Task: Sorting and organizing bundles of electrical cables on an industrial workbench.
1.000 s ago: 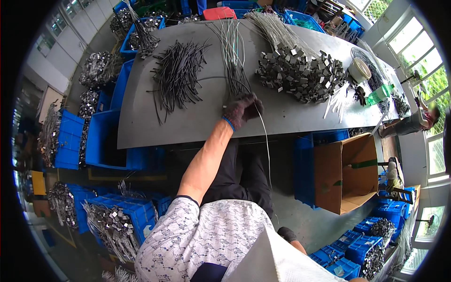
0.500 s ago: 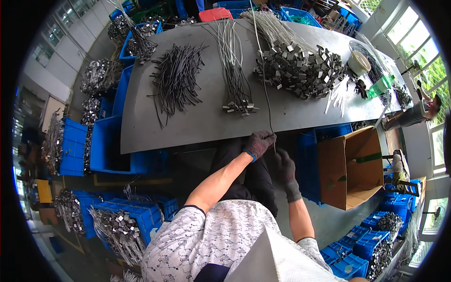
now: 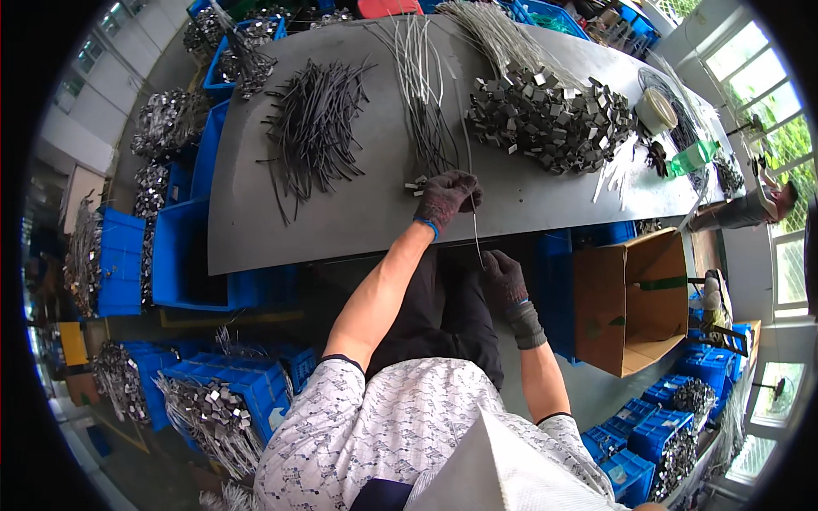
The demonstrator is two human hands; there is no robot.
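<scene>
My left hand [image 3: 447,198], in a dark knit glove, is closed around a thin wire [image 3: 476,230] over the table's front edge. Below that edge, the gloved fingers of my right hand [image 3: 504,277] pinch the wire's lower end. The pale stretch between my hands is taut; the rest runs up across the table. Just beyond my left hand lies a bundle of wires [image 3: 419,94], pale at the far end and black nearer me, its metal end pieces partly hidden by the glove. Further left spreads a heap of short black tubes [image 3: 315,128].
The grey table [image 3: 247,221] carries a pile of wires with metal blocks [image 3: 554,119], a round tub [image 3: 655,111] and a green bottle [image 3: 694,157]. An open cardboard box [image 3: 596,302] stands right of my legs. Blue crates [image 3: 183,255] line the left. Another person [image 3: 771,204] is at far right.
My left hand has moved up and left over the table, drawing the wire with it. My right hand has risen slightly, now pinching the lower end. More pale wire shows between them.
</scene>
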